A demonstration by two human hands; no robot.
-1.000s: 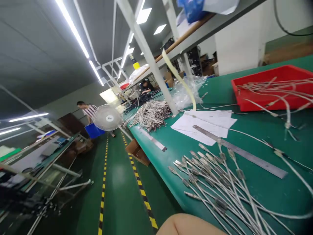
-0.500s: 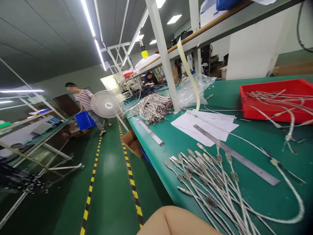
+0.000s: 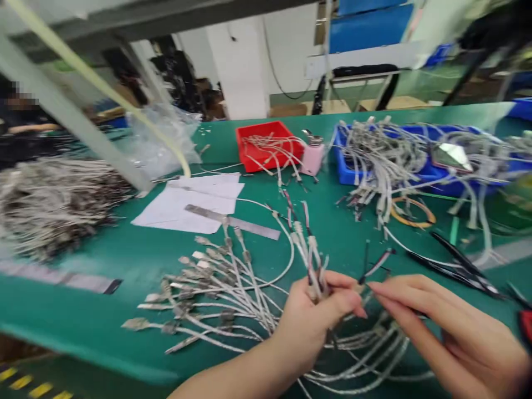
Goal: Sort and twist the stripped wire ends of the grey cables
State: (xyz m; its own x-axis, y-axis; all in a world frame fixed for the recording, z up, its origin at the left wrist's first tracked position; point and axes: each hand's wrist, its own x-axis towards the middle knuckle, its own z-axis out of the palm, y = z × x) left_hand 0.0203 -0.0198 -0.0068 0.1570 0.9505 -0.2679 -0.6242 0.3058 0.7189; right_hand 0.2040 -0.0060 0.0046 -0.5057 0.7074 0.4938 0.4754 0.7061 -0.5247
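Observation:
My left hand (image 3: 310, 318) is closed round several white cables (image 3: 305, 252), their stripped ends with thin coloured wires sticking up past the fingers. Close beside it, my right hand (image 3: 449, 327) pinches at the stripped end of one cable (image 3: 376, 265) near the left thumb. The bundle's metal plugs (image 3: 203, 266) fan out to the left over the green table (image 3: 128, 327). Loops of the same cables hang below both hands. A steel ruler (image 3: 249, 223) lies behind the plugs, partly on white paper sheets (image 3: 166, 208).
A red bin (image 3: 266, 163) and a blue bin (image 3: 347, 176) hold cables at the back. A pink container (image 3: 311, 160) stands between them. At right lie an orange ring (image 3: 428, 221) and a long black tool (image 3: 461, 266). A cable heap (image 3: 54, 199) and shelf post (image 3: 83, 116) are left.
My view has swung right, from the aisle to the table. Both hands now show, holding cables; before, only a bare forearm or similar was visible at the bottom edge.

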